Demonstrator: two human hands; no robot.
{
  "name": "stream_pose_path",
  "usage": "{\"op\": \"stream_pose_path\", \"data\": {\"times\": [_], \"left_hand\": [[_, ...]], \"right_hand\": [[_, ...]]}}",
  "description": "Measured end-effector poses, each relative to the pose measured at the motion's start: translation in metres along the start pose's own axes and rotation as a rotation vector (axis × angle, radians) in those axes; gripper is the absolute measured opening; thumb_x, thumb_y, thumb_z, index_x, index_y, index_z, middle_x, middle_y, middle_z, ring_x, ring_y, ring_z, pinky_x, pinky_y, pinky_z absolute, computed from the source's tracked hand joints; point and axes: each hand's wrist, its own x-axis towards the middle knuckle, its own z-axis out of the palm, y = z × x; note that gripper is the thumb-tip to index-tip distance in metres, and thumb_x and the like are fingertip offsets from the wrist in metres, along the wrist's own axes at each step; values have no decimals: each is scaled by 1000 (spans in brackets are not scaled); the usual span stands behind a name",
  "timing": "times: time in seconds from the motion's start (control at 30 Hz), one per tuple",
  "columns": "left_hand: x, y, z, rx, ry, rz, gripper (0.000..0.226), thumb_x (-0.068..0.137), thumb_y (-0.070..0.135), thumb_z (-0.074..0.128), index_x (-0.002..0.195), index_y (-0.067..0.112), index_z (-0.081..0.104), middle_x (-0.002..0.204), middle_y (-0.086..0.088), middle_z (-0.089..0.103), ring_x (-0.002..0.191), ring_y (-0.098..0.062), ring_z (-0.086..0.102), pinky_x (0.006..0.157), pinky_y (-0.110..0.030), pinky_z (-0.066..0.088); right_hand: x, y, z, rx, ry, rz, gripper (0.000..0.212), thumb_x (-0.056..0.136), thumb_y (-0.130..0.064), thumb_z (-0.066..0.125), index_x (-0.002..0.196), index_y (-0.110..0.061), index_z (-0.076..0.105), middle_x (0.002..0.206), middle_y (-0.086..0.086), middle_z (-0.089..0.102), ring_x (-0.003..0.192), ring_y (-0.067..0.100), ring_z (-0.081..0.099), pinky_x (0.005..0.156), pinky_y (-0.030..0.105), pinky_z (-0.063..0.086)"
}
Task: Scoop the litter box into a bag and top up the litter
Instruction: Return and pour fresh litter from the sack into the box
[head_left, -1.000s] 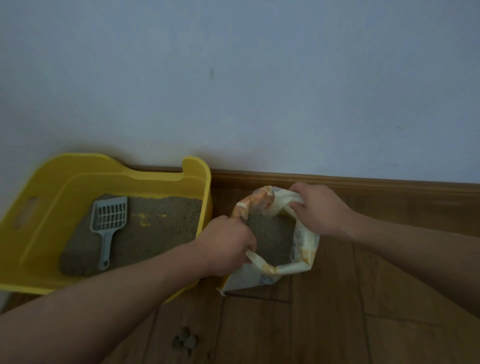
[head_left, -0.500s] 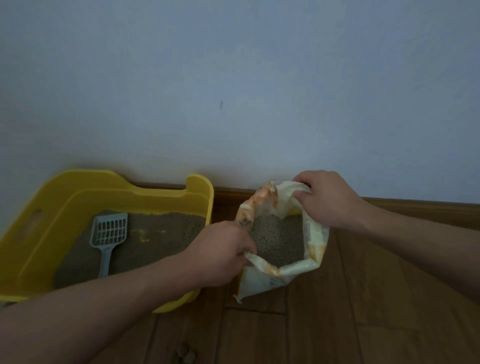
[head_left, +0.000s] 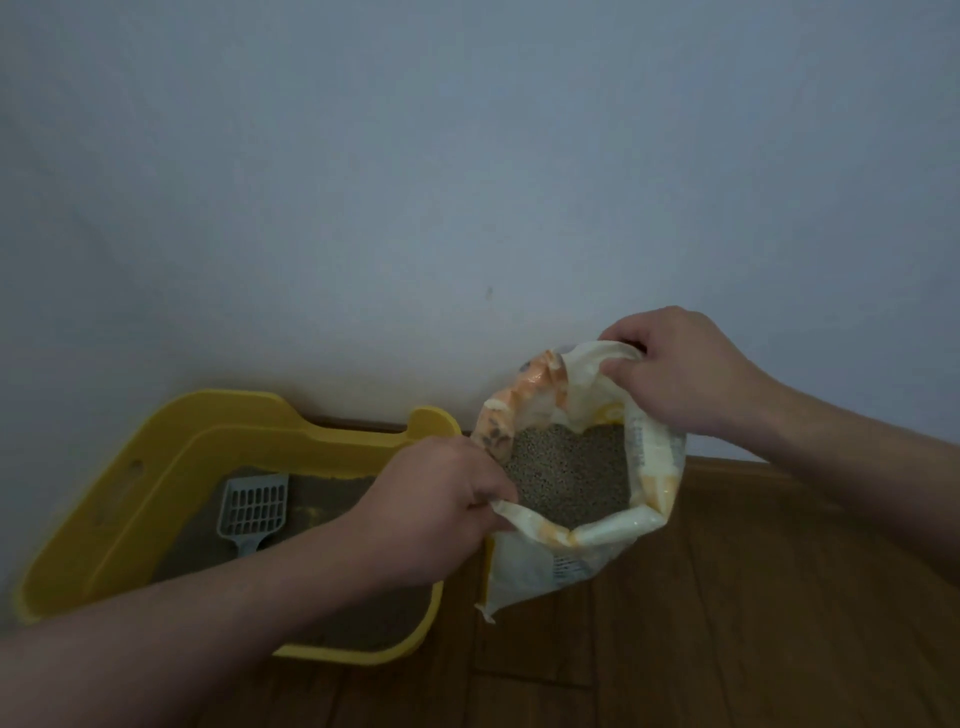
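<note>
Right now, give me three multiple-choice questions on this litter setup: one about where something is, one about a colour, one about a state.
1. Where is the litter scoop?
A on a shelf
B lying inside the litter box
C in a bucket

2. What colour is the litter box?
A yellow
B blue
C white

3. What state is the litter bag in?
A sealed
B emptied and flat
C open at the top, with litter inside

Answers:
1 B: the scoop's slotted head and handle lie within the box walls.
2 A: its rim and walls are yellow.
3 C: the left hand and right hand grip the bag's rim on opposite sides, and the grey granules show through the mouth.
</note>
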Motion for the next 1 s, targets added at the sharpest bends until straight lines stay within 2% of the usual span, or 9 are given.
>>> {"op": "stream_pose_path", "data": {"times": [0.13, 0.33, 0.47, 0.8, 1.0], "left_hand": [[-11, -12, -15, -8, 45, -26, 18, 83, 41, 62, 81, 28, 74, 75, 12, 67, 78, -4, 58, 69, -36, 52], [-37, -32, -31, -98, 77, -32, 8, 82, 36, 67, 82, 31, 74, 75, 17, 67, 76, -2, 61, 67, -36, 53], [-51, -45, -31, -166, 97, -67, 3, 81, 28, 74, 82, 31, 75, 77, 18, 68, 78, -2, 63, 66, -36, 54], [-76, -77, -30, -383, 139, -181, 7, 78, 23, 79, 85, 24, 78, 86, 13, 73, 85, -8, 68, 74, -38, 57], [-86, -96, -29, -492, 131, -224, 11, 79, 18, 79, 90, 22, 79, 93, 14, 74, 90, -8, 70, 79, -37, 58]], "right_hand": [[12, -25, -4, 3, -1, -31, 18, 88, -18, 62, 99, -20, 75, 89, -3, 70, 84, 14, 61, 61, 21, 40], [25, -62, 11, 3, -14, -70, 18, 87, -15, 62, 98, -19, 76, 82, -5, 66, 81, 14, 61, 59, 15, 40], [32, -82, 19, 58, -14, -69, 19, 85, -13, 62, 96, -18, 77, 83, -6, 68, 82, 12, 62, 61, 18, 44], [45, -109, 47, 208, 18, -77, 16, 87, -16, 64, 94, -20, 78, 84, -7, 71, 81, 9, 64, 64, 15, 44], [53, -119, 63, 328, 21, -53, 13, 88, -17, 65, 94, -21, 76, 81, -11, 69, 81, 9, 66, 74, 25, 50]]}}
